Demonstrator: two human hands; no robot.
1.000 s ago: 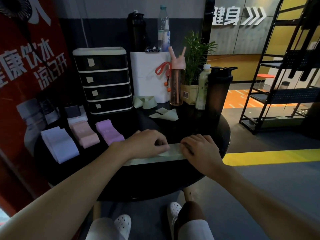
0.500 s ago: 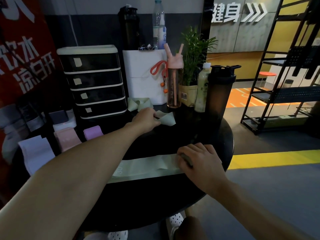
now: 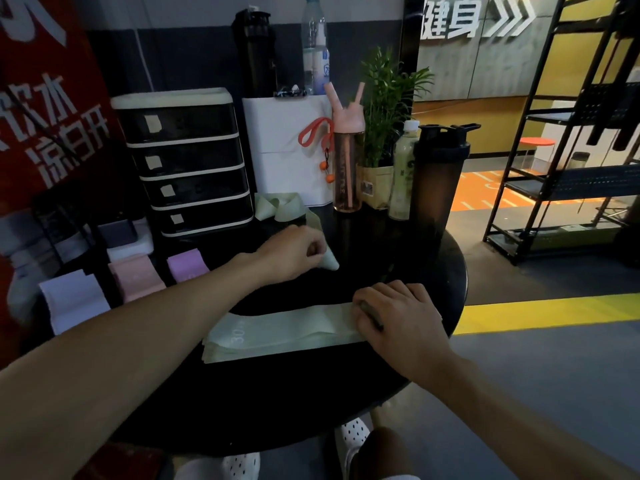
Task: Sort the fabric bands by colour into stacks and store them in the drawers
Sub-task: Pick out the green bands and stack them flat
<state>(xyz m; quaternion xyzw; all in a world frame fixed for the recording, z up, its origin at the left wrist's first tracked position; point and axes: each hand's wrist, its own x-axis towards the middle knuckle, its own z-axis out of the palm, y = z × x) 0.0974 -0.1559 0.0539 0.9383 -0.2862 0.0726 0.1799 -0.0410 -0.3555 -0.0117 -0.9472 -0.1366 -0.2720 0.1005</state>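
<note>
A flat stack of pale green bands (image 3: 277, 332) lies on the black round table (image 3: 346, 403) in front of me. My right hand (image 3: 398, 317) rests on its right end, fingers curled over the edge. My left hand (image 3: 294, 252) grips a loose green band (image 3: 329, 261) in the middle of the table. One more green band (image 3: 277, 206) lies crumpled by the drawer unit. The black four-drawer unit (image 3: 187, 164) stands at the back left, all drawers closed. White (image 3: 72, 299), pink (image 3: 133, 278) and purple (image 3: 187, 266) stacks sit at the left.
Behind the bands stand a white box (image 3: 287, 150), a pink bottle (image 3: 348, 168), a potted plant (image 3: 381, 133), a pale bottle (image 3: 401, 174) and a dark shaker (image 3: 438, 181). A black metal shelf (image 3: 571, 150) stands on the floor at the right.
My left hand left the flat green stack, reached to the loose green band in the middle and now pulls it back toward me. My right hand stayed on the stack.
</note>
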